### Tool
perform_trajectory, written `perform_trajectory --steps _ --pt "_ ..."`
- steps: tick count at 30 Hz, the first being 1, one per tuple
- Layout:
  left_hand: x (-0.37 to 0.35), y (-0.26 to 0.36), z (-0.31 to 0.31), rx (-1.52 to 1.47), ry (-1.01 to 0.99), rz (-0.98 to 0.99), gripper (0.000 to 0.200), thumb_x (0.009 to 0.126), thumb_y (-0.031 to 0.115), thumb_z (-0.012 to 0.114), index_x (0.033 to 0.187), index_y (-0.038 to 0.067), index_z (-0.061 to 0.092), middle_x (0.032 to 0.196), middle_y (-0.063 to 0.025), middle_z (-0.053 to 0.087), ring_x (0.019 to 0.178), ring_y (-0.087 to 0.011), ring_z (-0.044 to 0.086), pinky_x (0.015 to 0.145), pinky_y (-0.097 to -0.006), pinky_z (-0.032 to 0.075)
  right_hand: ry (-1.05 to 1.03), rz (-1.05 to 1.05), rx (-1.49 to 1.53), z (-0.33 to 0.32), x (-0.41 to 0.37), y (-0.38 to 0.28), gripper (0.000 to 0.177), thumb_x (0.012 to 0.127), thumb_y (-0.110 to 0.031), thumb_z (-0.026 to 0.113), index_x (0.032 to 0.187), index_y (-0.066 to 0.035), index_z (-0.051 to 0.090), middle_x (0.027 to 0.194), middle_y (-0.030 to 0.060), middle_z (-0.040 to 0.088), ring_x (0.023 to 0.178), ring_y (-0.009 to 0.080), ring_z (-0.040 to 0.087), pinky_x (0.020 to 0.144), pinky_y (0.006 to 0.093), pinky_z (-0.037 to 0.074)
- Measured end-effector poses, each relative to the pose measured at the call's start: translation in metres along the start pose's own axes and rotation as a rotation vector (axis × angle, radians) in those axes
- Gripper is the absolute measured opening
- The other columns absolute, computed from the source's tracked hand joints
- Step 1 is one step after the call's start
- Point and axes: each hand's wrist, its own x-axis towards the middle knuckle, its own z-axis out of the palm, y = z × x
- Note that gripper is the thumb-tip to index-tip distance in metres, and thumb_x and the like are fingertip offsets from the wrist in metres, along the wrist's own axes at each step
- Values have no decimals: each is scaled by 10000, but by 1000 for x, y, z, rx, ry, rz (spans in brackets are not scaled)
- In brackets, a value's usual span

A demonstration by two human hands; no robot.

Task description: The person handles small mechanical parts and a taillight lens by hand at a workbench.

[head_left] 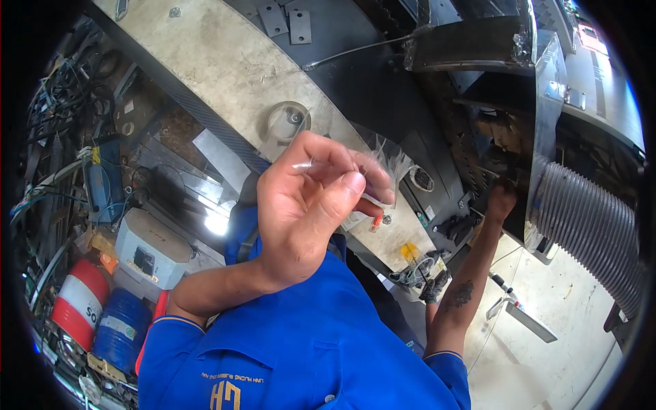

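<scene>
My left hand point(307, 198) is raised in front of my chest, thumb pressed to the curled fingers. Thin clear plastic film point(389, 160) shows between and beyond those fingers, above the pale bench top point(225, 61). A ring-shaped roll point(279, 117) lies on the bench behind the hand, and a small orange-red piece point(377, 223) is just below the fingertips. My right arm stretches out to the right, with my right hand point(502, 198) in shadow at the dark metal machine frame point(529, 137). Its fingers are too dark to make out.
A ribbed grey duct point(588, 232) runs down beside my right hand. Flat metal plates point(299, 27) lie beyond the bench. To the left are a red-and-white drum point(80, 304), a blue drum point(123, 331), a grey box point(152, 249) and tangled cables point(68, 102).
</scene>
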Motion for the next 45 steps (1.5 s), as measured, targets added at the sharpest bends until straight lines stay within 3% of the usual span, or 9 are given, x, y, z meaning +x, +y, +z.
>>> perform_trajectory --steps 3,5,11,23,27,29,33,38,45 --pt "0 -1 1 6 -3 -5 64 920 76 439 965 30 436 953 -200 610 813 -238 671 676 -318 581 -20 -95 105 16 0 22 360 910 -299 500 767 8 623 787 245 613 719 409 593 630 479 456" --pt "0 -1 2 2 -8 -9 67 921 80 441 964 29 436 955 -202 609 814 -239 669 674 -320 581 -124 318 445 13 0 11 334 906 -286 527 733 -13 612 698 168 606 583 301 566 545 406 435" --pt "-3 1 1 40 47 -31 55 932 87 426 940 36 408 951 -195 601 813 -238 661 669 -320 567 -222 749 1051 -15 1 -29 260 915 -270 545 729 -90 572 611 0 493 471 95 422 419 261 313" --pt "-11 -3 -22 3 64 -35 87 944 92 386 994 33 425 966 -190 596 830 -243 666 660 -312 577 -372 919 1638 -19 3 -29 147 958 -186 455 853 -112 527 603 -16 422 474 91 363 396 258 302" --pt "-14 -5 -29 14 73 -28 92 942 86 381 999 31 427 963 -191 598 824 -245 667 660 -316 581 -285 887 1567 -24 -1 -47 212 953 -227 472 790 -107 537 580 -8 444 488 94 405 416 267 313" --pt "-15 -5 -33 14 75 -26 90 943 89 381 996 32 427 963 -191 598 827 -246 667 663 -315 581 -101 666 906 -25 -3 -53 292 940 -281 498 705 -114 541 555 1 465 487 105 443 440 262 322" --pt "-19 -4 -38 22 101 -40 89 945 94 377 987 36 429 961 -188 598 835 -244 665 671 -307 580 -108 698 881 -25 -3 -44 356 913 -329 518 671 -72 568 571 73 550 492 157 503 469 318 385" --pt "-24 -4 -41 14 117 -51 89 945 92 371 979 34 429 954 -185 597 835 -240 663 673 -299 579 192 -38 -92 -35 -5 -67 325 891 -325 479 777 -57 623 743 190 651 642 388 642 582 510 488" --pt "-28 -2 -46 30 133 -32 95 945 92 365 962 29 433 958 -190 594 830 -239 661 669 -299 578 111 37 -370 -33 2 -70 313 892 -352 478 758 -113 630 700 172 649 670 416 637 565 528 503"
